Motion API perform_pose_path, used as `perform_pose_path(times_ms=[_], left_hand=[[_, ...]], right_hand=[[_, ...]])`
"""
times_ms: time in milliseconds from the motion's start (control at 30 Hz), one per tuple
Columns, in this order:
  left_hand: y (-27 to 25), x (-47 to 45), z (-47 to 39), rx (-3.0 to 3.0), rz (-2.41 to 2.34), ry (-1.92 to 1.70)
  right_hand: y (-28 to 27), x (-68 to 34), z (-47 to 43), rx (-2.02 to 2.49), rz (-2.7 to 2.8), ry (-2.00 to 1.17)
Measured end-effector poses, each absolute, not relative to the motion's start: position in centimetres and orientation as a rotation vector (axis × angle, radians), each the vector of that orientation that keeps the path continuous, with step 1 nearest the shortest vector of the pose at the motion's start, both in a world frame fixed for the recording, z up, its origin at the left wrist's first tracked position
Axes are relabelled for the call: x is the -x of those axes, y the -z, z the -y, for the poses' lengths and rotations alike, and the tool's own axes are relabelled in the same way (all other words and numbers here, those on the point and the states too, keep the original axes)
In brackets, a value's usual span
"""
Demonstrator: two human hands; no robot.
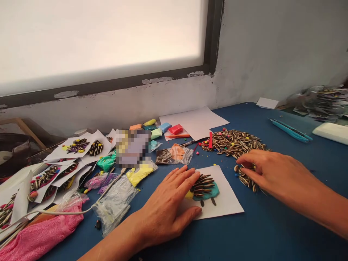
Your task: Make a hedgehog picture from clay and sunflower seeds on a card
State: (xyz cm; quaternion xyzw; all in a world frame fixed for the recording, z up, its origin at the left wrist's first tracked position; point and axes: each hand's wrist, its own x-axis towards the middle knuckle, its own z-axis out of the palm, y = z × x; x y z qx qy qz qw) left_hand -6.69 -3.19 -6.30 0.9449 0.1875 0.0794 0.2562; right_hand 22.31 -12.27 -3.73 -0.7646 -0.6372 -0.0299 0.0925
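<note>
- Several seed-covered cards, L side of table.
- L hand: open, flat on L edge of white card, approx. mid-table; seeds stuck in teal clay.
- R hand: fingers curled, near edge of seed pile; can't tell if gripping. Step prob. seed-picking; next move likely needs fine pinch.

Pink cloth, lower left (pale cable across it); bright window, dark frame.
</note>
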Motion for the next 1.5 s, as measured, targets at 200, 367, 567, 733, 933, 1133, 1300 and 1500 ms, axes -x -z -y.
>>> perform_pose_path(times_ms=[200, 367, 567, 733, 933, 1133, 1300, 1500], left_hand=[[6.2, 6.6, 3.2, -2.555, -0.518, -0.21], [6.3, 6.8, 3.1, -2.573, -0.52, -0.201], [6.1, 6.8, 3.3, -2.569, -0.509, -0.175], [5.7, 6.7, 3.3, -2.547, -0.466, -0.154], [5.4, 6.7, 3.2, -2.529, -0.451, -0.15], [5.4, 6.7, 3.2, -2.532, -0.448, -0.176], [5.2, 6.5, 3.2, -2.544, -0.451, -0.171], [5.0, 6.6, 3.3, -2.548, -0.433, -0.178]], right_hand=[[4.0, -21.8, 11.7, 2.198, 1.879, 0.104], [4.0, -23.2, 11.7, 2.317, 1.79, 0.249], [4.7, -23.3, 11.3, 2.294, 1.847, 0.135], [4.4, -23.2, 11.2, 2.216, 1.827, 0.084], [4.0, -24.2, 12.0, 2.203, 1.857, 0.011], [4.2, -24.0, 11.9, 2.119, 1.995, -0.046], [4.1, -22.7, 11.6, 2.061, 1.999, -0.051], [3.7, -22.8, 11.6, 2.036, 1.897, -0.013]])
